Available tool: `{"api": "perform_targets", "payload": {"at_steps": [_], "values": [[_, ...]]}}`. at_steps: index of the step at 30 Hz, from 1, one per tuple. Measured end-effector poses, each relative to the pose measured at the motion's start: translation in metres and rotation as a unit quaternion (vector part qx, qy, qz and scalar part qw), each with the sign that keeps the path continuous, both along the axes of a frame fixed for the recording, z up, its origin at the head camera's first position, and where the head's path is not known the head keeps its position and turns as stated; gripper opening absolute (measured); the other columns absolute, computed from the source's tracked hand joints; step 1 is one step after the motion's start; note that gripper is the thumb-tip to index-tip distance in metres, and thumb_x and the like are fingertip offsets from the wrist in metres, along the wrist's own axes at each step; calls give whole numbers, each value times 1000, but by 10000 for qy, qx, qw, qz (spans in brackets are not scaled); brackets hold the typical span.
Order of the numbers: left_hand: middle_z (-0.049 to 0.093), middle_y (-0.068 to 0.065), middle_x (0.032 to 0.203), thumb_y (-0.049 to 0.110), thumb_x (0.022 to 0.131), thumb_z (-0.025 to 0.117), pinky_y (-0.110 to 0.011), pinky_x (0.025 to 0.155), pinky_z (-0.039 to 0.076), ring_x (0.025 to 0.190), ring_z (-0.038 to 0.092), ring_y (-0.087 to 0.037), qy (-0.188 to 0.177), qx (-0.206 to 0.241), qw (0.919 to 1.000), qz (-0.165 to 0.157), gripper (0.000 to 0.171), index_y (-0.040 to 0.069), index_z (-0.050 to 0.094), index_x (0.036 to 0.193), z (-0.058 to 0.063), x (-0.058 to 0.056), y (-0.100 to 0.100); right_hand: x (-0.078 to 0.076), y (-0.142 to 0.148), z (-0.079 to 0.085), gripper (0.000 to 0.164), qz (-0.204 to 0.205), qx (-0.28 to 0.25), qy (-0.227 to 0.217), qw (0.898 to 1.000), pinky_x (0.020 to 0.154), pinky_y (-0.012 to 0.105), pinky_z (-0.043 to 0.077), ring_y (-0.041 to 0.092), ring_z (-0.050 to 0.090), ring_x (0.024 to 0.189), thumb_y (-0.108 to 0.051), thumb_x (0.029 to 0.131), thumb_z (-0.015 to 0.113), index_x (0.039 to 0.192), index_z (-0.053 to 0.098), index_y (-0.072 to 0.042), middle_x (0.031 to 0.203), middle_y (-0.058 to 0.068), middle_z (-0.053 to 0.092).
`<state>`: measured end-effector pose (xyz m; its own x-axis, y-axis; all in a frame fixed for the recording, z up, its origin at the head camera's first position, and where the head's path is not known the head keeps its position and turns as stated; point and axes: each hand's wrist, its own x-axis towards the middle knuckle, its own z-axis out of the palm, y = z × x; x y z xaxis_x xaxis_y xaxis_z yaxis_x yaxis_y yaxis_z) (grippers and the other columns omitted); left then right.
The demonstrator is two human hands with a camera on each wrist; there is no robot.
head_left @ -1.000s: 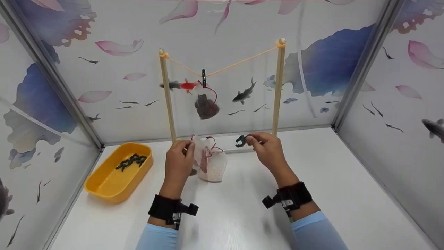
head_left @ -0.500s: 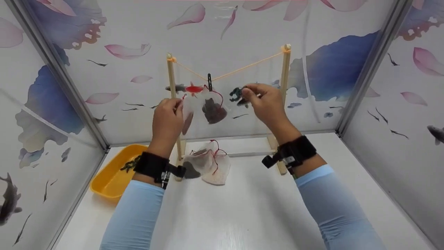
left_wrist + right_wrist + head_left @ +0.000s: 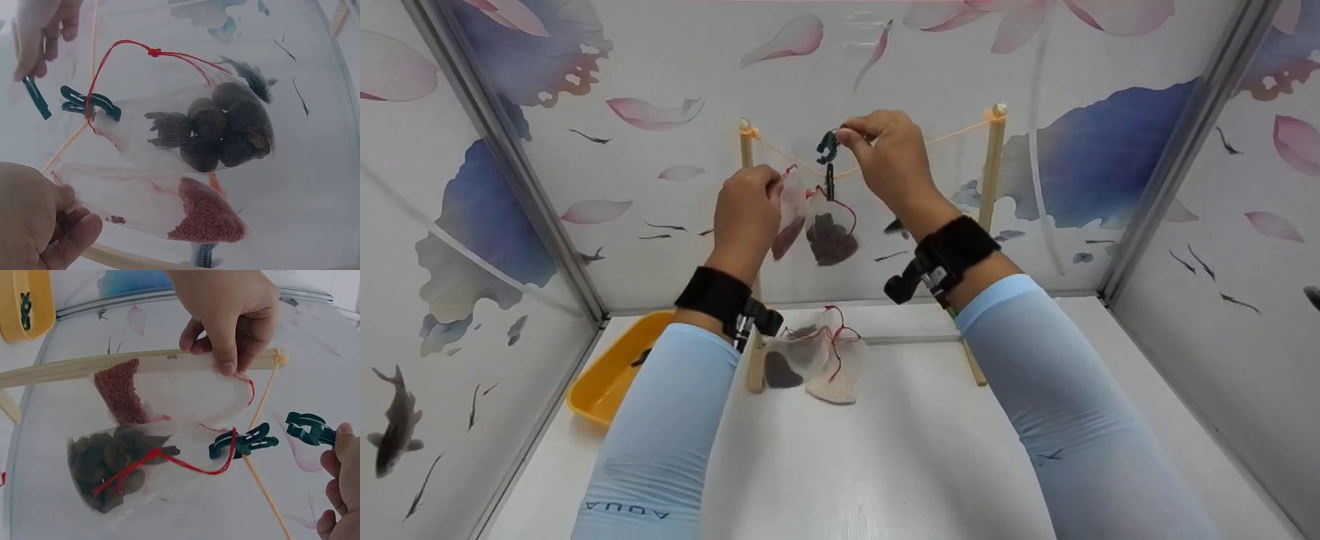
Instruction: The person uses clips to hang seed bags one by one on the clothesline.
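My left hand (image 3: 747, 210) pinches the top edge of a sheer drawstring bag (image 3: 135, 194) with small reddish grains at its bottom, held up beside the left post. In my right hand (image 3: 891, 154) is a dark green clothespin (image 3: 308, 429), gripped at its handle end with its jaws spread, just above the orange string (image 3: 263, 486). A second sheer bag (image 3: 225, 129), filled with dark round pieces and tied with red cord, hangs from that string by another green clothespin (image 3: 242, 443). The grain bag hangs right next to it.
Two wooden posts (image 3: 994, 169) carry the string. More sheer bags (image 3: 834, 386) with red cords lie on the white table (image 3: 840, 465) beneath. A yellow tray (image 3: 592, 386) with green clothespins (image 3: 26, 312) stands at left, partly behind my left sleeve. Printed panels enclose the back and sides.
Both hands have risen from near the table to the string. The left has lifted the grain bag off the pile; the right has carried its clothespin up and leftward, above the hanging bag.
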<state>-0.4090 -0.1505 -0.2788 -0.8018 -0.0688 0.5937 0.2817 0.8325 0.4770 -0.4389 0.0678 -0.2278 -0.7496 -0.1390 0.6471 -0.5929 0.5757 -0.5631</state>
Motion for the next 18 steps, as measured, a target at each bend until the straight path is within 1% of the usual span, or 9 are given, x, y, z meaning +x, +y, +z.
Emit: {"api": "perform_targets", "payload": {"at_steps": [2,5,12,18], "values": [[82,-16,122,15,115,68,-46,111,63,123,79,-33,1,-42,10000,-39,21,5,83,126,3,-1,4,-3,-8,2,32,-94,214,108,9997,105,38,52,31,63,122,-34,110,75,130,87,-11,122,13,76],[82,-14,121,15,115,68,-47,111,63,122,79,-33,-6,-86,9999,-69,20,7,83,125,6,-2,8,-5,-16,1,31,-121,465,216,9986,104,39,51,33,59,122,-32,109,76,129,87,-11,122,14,73],[82,-13,123,15,115,68,-47,111,62,122,80,-32,-32,-230,9997,-103,20,7,84,124,7,-5,13,-6,-23,-7,30,11,777,56,9970,99,36,48,31,56,120,-31,110,74,128,87,-10,122,13,69],[82,-14,122,14,115,67,-46,108,63,120,80,-32,97,-238,9995,-186,19,6,83,123,3,-4,13,-7,-29,-11,28,46,989,59,9951,100,39,52,33,59,121,-30,111,75,127,87,-10,121,13,70]]}}
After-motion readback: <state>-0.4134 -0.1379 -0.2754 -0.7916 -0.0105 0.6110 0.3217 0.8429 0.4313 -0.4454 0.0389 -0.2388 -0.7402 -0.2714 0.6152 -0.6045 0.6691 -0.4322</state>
